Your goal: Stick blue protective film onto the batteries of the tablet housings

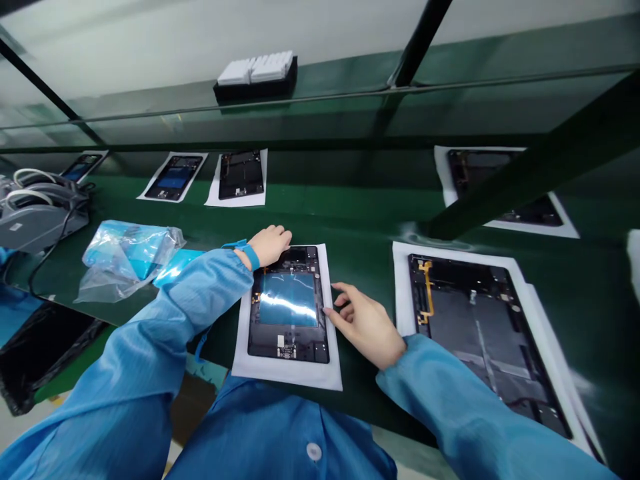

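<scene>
In front of me an opened tablet lies on a white sheet, its inside facing up. A shiny blue film covers the middle of it. My left hand is closed over the tablet's top left corner, with its fingertips hidden. Beside the right edge is my right hand, fingers apart and curved, its thumb tip at or touching the edge. I see nothing held in it. A blue band circles my left wrist.
To the right lies another opened tablet on white sheets. Clear plastic packaging with blue film sits left, near a grey device with cables. More tablets line the back. A dark post slants across the right; a black tray stands above.
</scene>
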### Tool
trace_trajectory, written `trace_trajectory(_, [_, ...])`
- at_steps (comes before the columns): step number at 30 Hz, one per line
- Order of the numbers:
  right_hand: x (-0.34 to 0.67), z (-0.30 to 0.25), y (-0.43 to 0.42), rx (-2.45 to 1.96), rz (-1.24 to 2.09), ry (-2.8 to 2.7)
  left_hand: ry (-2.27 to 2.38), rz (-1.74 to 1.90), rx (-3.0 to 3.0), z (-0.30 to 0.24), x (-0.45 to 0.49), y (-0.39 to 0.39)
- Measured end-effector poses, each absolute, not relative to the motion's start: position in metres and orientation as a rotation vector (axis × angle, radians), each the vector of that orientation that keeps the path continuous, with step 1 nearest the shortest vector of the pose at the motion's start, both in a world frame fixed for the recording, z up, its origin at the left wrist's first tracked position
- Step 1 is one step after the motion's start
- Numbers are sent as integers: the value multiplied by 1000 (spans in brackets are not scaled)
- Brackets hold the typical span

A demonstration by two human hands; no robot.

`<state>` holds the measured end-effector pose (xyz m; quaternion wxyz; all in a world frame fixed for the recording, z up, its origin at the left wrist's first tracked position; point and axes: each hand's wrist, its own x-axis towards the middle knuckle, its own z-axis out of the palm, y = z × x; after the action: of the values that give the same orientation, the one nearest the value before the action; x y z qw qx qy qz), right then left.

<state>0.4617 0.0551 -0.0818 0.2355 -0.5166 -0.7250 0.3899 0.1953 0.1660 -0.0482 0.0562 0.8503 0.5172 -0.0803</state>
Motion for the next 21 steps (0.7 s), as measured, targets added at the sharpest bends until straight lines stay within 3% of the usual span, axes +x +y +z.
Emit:
trace_trajectory(6, [463, -72, 63, -1496, 1119, -1931, 1563, -146, 2629, -36, 192, 163])
trace_trajectory(14, [439, -68, 104, -1322, 1371, -1935, 1766, 302, 2666, 30, 167, 177])
trace_trajectory(18, [429, -80, 165, -1370, 1213, -1801, 2268, 722, 2050, 28, 115, 221])
trace_trajectory(21, [434, -87, 236, -1482, 1079, -1693, 2642, 629, 1496, 4, 68, 256])
